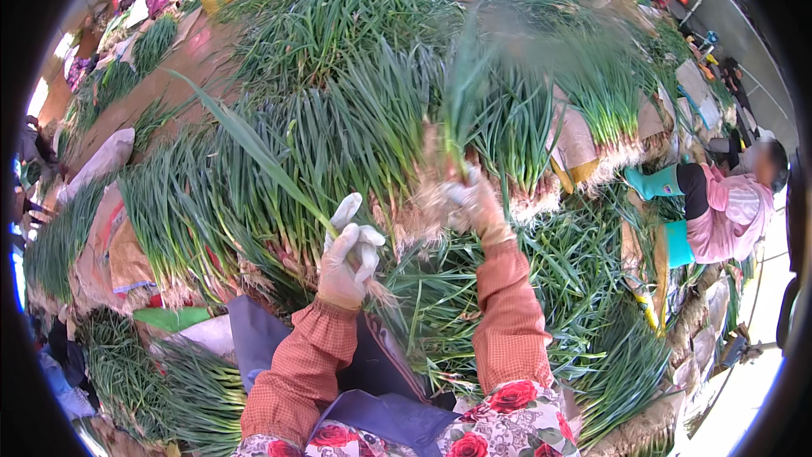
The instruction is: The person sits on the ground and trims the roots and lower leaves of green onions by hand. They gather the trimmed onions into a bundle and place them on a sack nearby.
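Note:
Gloved in pale, soil-stained material, my left hand (349,260) grips a single leafy allium plant (260,155), apparently green garlic. Its flat leaves slant up to the left and its pale roots hang below my fingers. Blurred by motion, my right hand (479,203) closes around the root end of a small bunch of the same plants (460,98), leaves pointing away from me. Directly ahead lies a long row of bunched plants (355,127), roots facing me. The exact number of plants in my right hand cannot be made out.
Loose green leaves (431,292) litter the ground before me. At the right sits a person (729,203) in turquoise boots. Woven sacks (571,133) lie under parts of the row, and a large leafy heap (342,19) rises behind it. More bunches (203,387) lie at lower left.

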The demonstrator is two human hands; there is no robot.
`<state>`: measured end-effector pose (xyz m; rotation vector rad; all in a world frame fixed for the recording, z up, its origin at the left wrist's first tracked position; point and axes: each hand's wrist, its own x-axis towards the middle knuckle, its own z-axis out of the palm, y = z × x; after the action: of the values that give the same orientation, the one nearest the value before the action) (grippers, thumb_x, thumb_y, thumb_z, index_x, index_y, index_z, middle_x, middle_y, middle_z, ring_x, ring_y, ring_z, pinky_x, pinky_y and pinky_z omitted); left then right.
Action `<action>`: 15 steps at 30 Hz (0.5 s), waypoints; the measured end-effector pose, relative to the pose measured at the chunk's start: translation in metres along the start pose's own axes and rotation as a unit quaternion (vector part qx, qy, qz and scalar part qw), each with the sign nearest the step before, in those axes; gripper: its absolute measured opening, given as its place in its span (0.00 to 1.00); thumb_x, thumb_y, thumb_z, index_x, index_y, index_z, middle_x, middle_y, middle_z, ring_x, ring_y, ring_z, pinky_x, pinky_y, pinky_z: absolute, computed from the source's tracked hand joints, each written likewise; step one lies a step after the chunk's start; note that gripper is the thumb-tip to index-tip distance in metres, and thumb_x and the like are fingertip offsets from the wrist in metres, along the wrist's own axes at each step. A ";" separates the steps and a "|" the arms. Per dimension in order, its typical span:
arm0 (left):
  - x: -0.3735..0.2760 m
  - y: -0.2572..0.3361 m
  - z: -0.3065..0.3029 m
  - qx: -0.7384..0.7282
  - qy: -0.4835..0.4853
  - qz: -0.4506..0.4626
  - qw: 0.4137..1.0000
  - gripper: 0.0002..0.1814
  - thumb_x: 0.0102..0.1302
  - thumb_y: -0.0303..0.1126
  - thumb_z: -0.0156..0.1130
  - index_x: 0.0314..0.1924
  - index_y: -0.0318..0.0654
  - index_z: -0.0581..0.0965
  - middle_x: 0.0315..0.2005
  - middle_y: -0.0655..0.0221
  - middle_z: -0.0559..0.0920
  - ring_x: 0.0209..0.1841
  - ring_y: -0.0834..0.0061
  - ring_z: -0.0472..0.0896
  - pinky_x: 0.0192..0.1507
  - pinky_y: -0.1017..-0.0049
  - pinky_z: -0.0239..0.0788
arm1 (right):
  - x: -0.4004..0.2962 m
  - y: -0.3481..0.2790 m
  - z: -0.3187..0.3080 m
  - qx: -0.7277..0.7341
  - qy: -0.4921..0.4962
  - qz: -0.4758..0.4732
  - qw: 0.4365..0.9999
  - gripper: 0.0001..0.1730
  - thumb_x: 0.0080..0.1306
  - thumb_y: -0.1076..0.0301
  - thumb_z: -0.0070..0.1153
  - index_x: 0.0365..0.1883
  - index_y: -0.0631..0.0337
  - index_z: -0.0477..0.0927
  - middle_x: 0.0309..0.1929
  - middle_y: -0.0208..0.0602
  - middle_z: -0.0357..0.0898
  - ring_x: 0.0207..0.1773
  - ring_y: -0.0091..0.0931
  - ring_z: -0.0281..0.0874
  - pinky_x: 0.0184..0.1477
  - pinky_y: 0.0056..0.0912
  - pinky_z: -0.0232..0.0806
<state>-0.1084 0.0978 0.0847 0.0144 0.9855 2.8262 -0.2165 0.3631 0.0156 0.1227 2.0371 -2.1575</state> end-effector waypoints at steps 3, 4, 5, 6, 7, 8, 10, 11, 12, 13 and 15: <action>0.001 0.008 0.000 0.031 0.008 -0.001 0.999 0.26 0.76 0.33 0.50 0.72 0.43 0.65 0.34 0.62 0.84 0.11 0.85 0.61 0.11 0.84 0.50 | -0.020 0.018 0.051 0.128 -0.078 0.006 0.989 0.24 0.70 0.69 0.59 0.64 0.59 0.74 0.49 0.30 0.82 0.46 0.23 0.79 0.51 0.25 0.72; 0.001 0.011 -0.002 0.036 -0.010 0.012 0.999 0.26 0.75 0.33 0.52 0.71 0.41 0.65 0.35 0.62 0.85 0.11 0.85 0.61 0.12 0.85 0.50 | -0.023 0.026 0.060 0.174 -0.071 0.043 0.981 0.24 0.71 0.69 0.57 0.64 0.60 0.73 0.51 0.32 0.82 0.50 0.23 0.79 0.54 0.26 0.71; 0.000 0.015 -0.005 0.016 -0.019 0.024 0.999 0.25 0.74 0.30 0.52 0.69 0.38 0.67 0.34 0.57 0.85 0.14 0.83 0.67 0.13 0.84 0.49 | -0.025 0.035 0.068 0.217 -0.083 0.084 0.969 0.23 0.71 0.69 0.56 0.64 0.61 0.72 0.53 0.34 0.82 0.53 0.23 0.78 0.57 0.27 0.69; -0.001 0.018 -0.009 0.035 0.002 0.030 0.999 0.24 0.74 0.30 0.51 0.69 0.38 0.67 0.34 0.57 0.85 0.14 0.83 0.67 0.14 0.84 0.49 | -0.025 0.043 0.075 0.223 -0.091 0.077 0.967 0.25 0.70 0.70 0.56 0.65 0.63 0.71 0.55 0.35 0.80 0.55 0.25 0.77 0.58 0.28 0.69; -0.002 0.021 -0.013 0.047 0.010 0.040 0.998 0.24 0.75 0.30 0.50 0.69 0.38 0.67 0.34 0.57 0.85 0.14 0.82 0.67 0.14 0.84 0.49 | -0.026 0.049 0.078 0.224 -0.089 0.077 0.968 0.27 0.70 0.71 0.57 0.67 0.64 0.69 0.57 0.36 0.79 0.57 0.26 0.77 0.59 0.30 0.69; -0.003 0.022 -0.018 0.051 0.010 0.050 0.997 0.24 0.75 0.30 0.49 0.69 0.38 0.68 0.34 0.57 0.85 0.15 0.81 0.67 0.14 0.84 0.49 | -0.027 0.053 0.078 0.217 -0.053 0.088 0.971 0.29 0.69 0.72 0.57 0.68 0.65 0.68 0.59 0.37 0.77 0.58 0.27 0.76 0.60 0.31 0.69; -0.003 0.020 -0.027 0.036 0.046 0.037 0.998 0.23 0.75 0.29 0.50 0.68 0.38 0.68 0.34 0.56 0.85 0.17 0.79 0.72 0.14 0.84 0.52 | -0.033 0.057 0.074 0.206 -0.063 0.052 0.975 0.29 0.69 0.72 0.57 0.68 0.66 0.67 0.59 0.36 0.78 0.57 0.27 0.76 0.59 0.32 0.70; -0.004 0.016 -0.031 0.029 0.064 0.036 0.997 0.22 0.75 0.29 0.50 0.68 0.38 0.69 0.35 0.55 0.85 0.19 0.78 0.75 0.14 0.84 0.54 | -0.038 0.056 0.072 0.203 -0.069 0.025 0.976 0.29 0.69 0.72 0.58 0.68 0.67 0.67 0.58 0.36 0.78 0.57 0.27 0.77 0.58 0.32 0.71; -0.004 0.012 -0.035 0.016 0.062 0.033 0.997 0.22 0.75 0.29 0.51 0.68 0.38 0.69 0.35 0.54 0.85 0.21 0.77 0.78 0.14 0.84 0.56 | -0.044 0.055 0.069 0.043 0.011 0.021 0.999 0.29 0.68 0.72 0.59 0.67 0.67 0.68 0.57 0.40 0.78 0.56 0.29 0.78 0.58 0.34 0.71; -0.004 0.008 -0.038 0.005 0.058 0.021 0.998 0.22 0.75 0.28 0.52 0.67 0.38 0.69 0.35 0.54 0.85 0.23 0.76 0.81 0.15 0.84 0.57 | -0.049 0.053 0.069 -0.112 0.072 0.004 0.991 0.30 0.67 0.72 0.60 0.66 0.68 0.69 0.56 0.44 0.79 0.55 0.31 0.79 0.58 0.35 0.71; -0.006 0.000 -0.042 0.028 0.079 0.004 0.997 0.22 0.75 0.29 0.51 0.68 0.39 0.70 0.36 0.57 0.85 0.23 0.79 0.78 0.15 0.84 0.55 | -0.057 0.048 0.072 -0.407 0.166 -0.016 0.898 0.30 0.65 0.72 0.62 0.65 0.68 0.70 0.54 0.52 0.80 0.53 0.36 0.81 0.57 0.38 0.72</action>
<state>-0.1047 0.0714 0.0519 -0.2008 1.0985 2.8426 -0.1480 0.2928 -0.0173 0.3565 2.9591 -1.1754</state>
